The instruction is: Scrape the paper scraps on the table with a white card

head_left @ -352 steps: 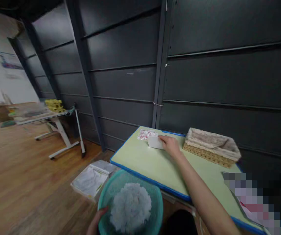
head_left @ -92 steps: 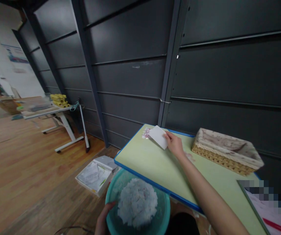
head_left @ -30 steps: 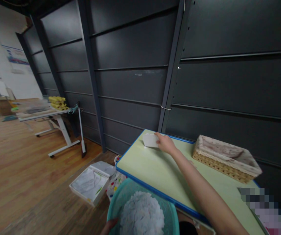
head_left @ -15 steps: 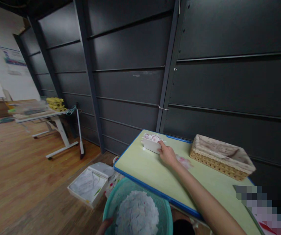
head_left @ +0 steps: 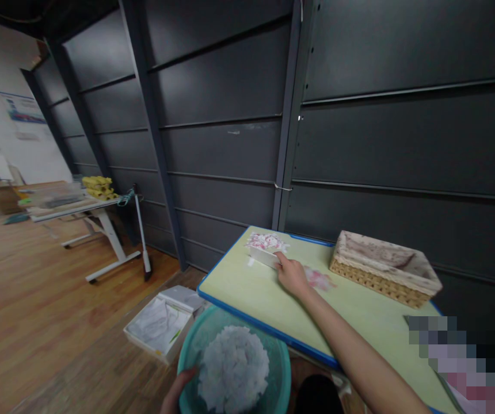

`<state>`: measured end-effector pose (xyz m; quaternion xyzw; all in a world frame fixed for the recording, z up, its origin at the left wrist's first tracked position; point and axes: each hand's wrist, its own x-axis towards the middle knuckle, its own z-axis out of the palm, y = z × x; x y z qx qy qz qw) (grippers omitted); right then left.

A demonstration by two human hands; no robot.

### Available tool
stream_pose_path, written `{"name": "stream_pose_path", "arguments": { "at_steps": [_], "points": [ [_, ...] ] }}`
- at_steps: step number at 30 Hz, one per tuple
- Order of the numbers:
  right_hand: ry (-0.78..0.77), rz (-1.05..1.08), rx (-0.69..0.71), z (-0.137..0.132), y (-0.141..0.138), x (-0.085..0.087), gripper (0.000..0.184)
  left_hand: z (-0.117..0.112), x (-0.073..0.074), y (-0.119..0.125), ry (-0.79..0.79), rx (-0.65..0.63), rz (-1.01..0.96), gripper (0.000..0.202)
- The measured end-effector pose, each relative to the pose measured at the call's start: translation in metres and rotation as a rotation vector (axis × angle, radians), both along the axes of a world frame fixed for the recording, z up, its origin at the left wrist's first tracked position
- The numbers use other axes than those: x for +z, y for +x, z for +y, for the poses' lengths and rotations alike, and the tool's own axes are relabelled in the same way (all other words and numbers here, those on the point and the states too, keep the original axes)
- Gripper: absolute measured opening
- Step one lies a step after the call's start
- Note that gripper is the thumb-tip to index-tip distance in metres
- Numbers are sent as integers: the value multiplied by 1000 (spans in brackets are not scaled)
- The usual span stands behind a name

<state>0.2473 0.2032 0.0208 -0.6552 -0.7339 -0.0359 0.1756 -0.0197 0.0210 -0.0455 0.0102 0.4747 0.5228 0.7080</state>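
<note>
My right hand (head_left: 293,277) reaches over the light yellow table top (head_left: 239,282) with the blue edge. Its fingers are closed on the end of a flat white strip (head_left: 263,256), standing on its edge. Just behind the strip lies a heap of white and pink flakes (head_left: 267,240), like shredded paper. My left hand (head_left: 181,386) grips the left rim of a teal basin (head_left: 285,368), thumb inside and its other fingers mostly hidden. White flakes (head_left: 234,368) are piled in that basin, which sits below the table's front edge.
A wicker basket (head_left: 381,282) with a cloth lining stands on the table's right side, by a dark panel wall (head_left: 221,149). An open white box (head_left: 161,328) lies on the floor to the left. Farther left is a white-legged table (head_left: 111,230) with yellow trays (head_left: 99,187).
The white strip now shows lower and narrower, and more of the flake heap is visible behind it. My view has shifted slightly; my left hand stays at the basin rim.
</note>
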Motion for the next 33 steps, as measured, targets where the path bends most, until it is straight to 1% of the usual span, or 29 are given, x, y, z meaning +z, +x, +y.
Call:
{"name": "stream_pose_path", "arguments": {
  "at_steps": [1, 3, 7, 10, 12, 14, 18, 22, 24, 27, 30, 33],
  "points": [
    [-14, -7, 22, -2, -2, 1, 33, -1, 1, 1, 23, 1, -13, 57],
    [-43, -10, 62, -8, -5, 2, 32, -3, 2, 2, 38, 3, 18, 52],
    [-55, -6, 108, -15, -5, 3, 29, -6, 9, 6, 60, 51, 153, 28],
    [-28, -5, 103, -13, -4, 1, 27, -6, 15, 5, 58, 40, 167, 12],
    [-8, -2, 82, -11, -4, -1, 28, -5, 16, 3, 46, 2, 142, 11],
    [4, 1, 89, -9, -5, -2, 31, -5, 15, 1, 58, -4, 135, 11],
    [0, -6, 181, -10, -8, -4, 35, -5, 14, 0, 76, 49, 190, 8],
    [0, 29, 268, -18, -11, -2, 30, -7, 21, 7, 107, 74, 190, 11],
    [7, 95, 319, -22, -12, 2, 27, -9, 26, 10, 123, 103, 205, 14],
    [-8, 241, 405, -24, -13, 6, 22, -13, 29, 10, 131, 100, 226, 14],
    [-69, 417, 465, -22, -12, 5, 15, -12, 26, 5, 126, 70, 192, 10],
    [-191, 663, 525, -18, -12, 1, 9, -10, 19, -1, 118, 45, 167, 9]
  ]
}}
